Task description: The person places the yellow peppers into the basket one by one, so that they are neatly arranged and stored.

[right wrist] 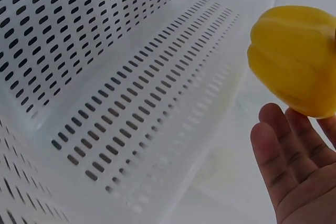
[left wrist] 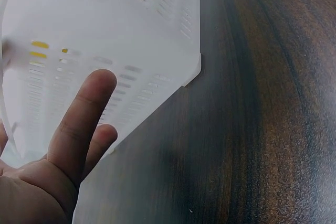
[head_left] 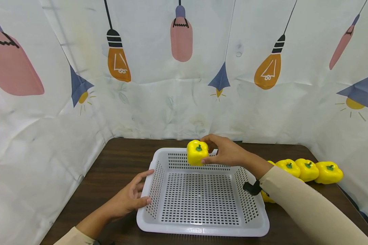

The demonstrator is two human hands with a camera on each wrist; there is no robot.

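My right hand (head_left: 225, 149) pinches a yellow bell pepper (head_left: 196, 153) between thumb and fingers, over the back rim of a white perforated plastic basket (head_left: 202, 231). The pepper's green stem faces the head camera. In the right wrist view the pepper (right wrist: 294, 59) is held up beside the basket wall (right wrist: 147, 77), several fingers (right wrist: 294, 156) extended under it. My left hand (head_left: 130, 195) rests at the basket's left rim, thumb and index fingertip laid on it. In the left wrist view, other fingers (left wrist: 84, 114) stretch straight outside the basket's wall (left wrist: 131, 30).
Several more yellow bell peppers (head_left: 328, 172) lie on the dark wooden table (head_left: 122, 156) to the right, partly hidden behind the right sleeve (head_left: 309, 204). A white cloth printed with lamps (head_left: 171, 102) hangs behind the table and along its sides.
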